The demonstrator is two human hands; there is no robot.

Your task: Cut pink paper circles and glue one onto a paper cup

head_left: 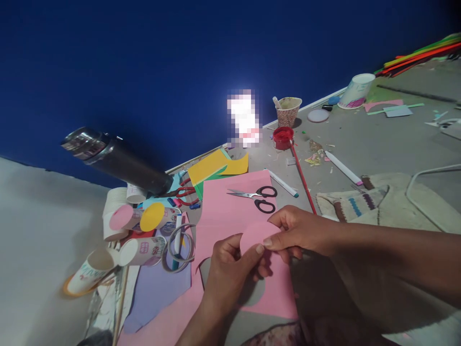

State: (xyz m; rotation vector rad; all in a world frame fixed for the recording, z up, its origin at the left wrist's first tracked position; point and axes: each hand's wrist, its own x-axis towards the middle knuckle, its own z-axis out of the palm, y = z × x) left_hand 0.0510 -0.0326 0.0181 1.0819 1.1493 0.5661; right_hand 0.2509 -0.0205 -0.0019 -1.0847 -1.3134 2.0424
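Between my two hands is a round pink paper disc (257, 234). My left hand (234, 269) pinches its lower edge, thumb on top. On its right side my right hand (290, 233) grips it with thumb and fingers. Beneath them lies a pink paper sheet (230, 202), with a rounded hole cut near its lower end. Black-handled scissors (254, 194) rest on that sheet, just beyond my hands, blades pointing left.
To the left stand decorated paper cups (142, 252), a roll of tape (178, 247) and a dark flask (122, 163). Purple paper (162, 293) lies nearby. Farther off are a red paint pot (283, 138), a brush (302, 178), markers (344, 168) and a cloth (389, 197).
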